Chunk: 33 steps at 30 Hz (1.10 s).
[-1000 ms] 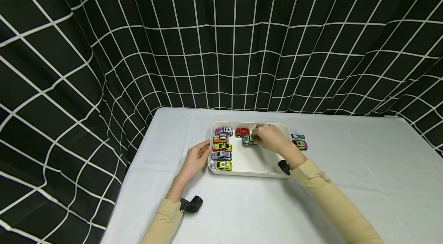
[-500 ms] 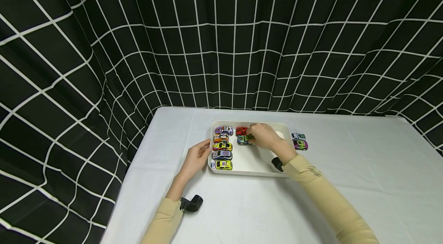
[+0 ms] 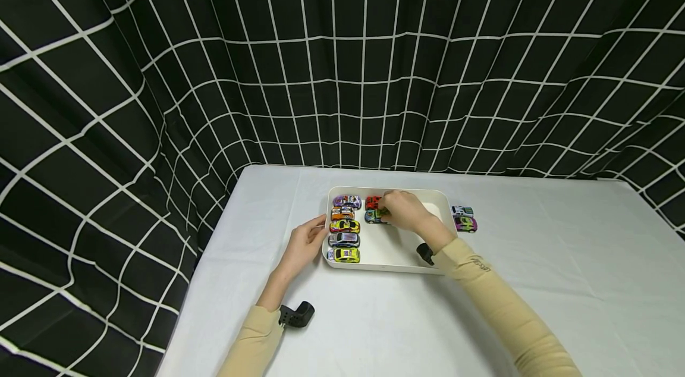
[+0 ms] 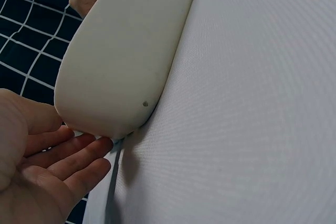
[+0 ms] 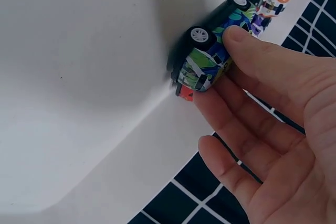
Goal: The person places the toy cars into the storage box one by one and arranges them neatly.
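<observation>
My right hand (image 3: 405, 210) pinches a blue and green toy car (image 5: 215, 51) between thumb and fingers, inside the white tray (image 3: 393, 269). That car is just in front of a red toy car (image 3: 373, 203) at the tray's back wall; the fingers partly cover both in the head view. At the tray's left end, my left hand (image 3: 304, 248) has its loosely extended fingers (image 4: 79, 162) against the outside of the wall. Down the tray's left side runs a column of toy cars, among them a purple one (image 3: 348, 202), an orange one (image 3: 342, 213) and a yellow one (image 3: 346, 255).
Outside the tray's right end, a pale toy car (image 3: 462, 211) and a purple-green one (image 3: 465, 224) lie on the white-covered table (image 3: 374, 323). Black curtains (image 3: 385, 68) with white grid lines hang behind and beside the table.
My right hand has moved left with the blue and green toy car, bringing it in front of the red one. My left hand has stayed at the tray's left wall.
</observation>
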Motion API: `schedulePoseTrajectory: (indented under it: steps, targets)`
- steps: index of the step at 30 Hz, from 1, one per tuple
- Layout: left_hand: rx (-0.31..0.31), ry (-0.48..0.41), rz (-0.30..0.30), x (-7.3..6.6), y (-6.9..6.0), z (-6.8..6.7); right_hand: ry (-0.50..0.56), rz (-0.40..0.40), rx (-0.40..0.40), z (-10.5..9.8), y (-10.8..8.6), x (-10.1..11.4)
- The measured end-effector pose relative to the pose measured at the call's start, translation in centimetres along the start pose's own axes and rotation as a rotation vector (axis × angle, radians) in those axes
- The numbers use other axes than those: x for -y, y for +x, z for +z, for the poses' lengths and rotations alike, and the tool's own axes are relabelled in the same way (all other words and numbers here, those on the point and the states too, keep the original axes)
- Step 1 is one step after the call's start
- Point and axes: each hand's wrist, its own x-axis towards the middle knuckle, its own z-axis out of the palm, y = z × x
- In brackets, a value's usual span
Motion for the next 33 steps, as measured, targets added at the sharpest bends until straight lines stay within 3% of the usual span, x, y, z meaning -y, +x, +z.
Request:
schedulePoseTrajectory:
  steps: [17,26,33]
  targets:
    - [0.002,-0.006,-0.016,-0.1,0.0,0.0,-0.053,0.020,-0.023,-0.9,-0.9,0.3]
    - [0.001,-0.003,-0.020,-0.2,0.0,0.1,-0.067,0.027,-0.090,-2.7,-3.6,-0.8]
    - [-0.004,0.000,-0.019,-0.2,-0.1,0.1,-0.066,0.075,-0.117,-3.7,-6.4,-2.6]
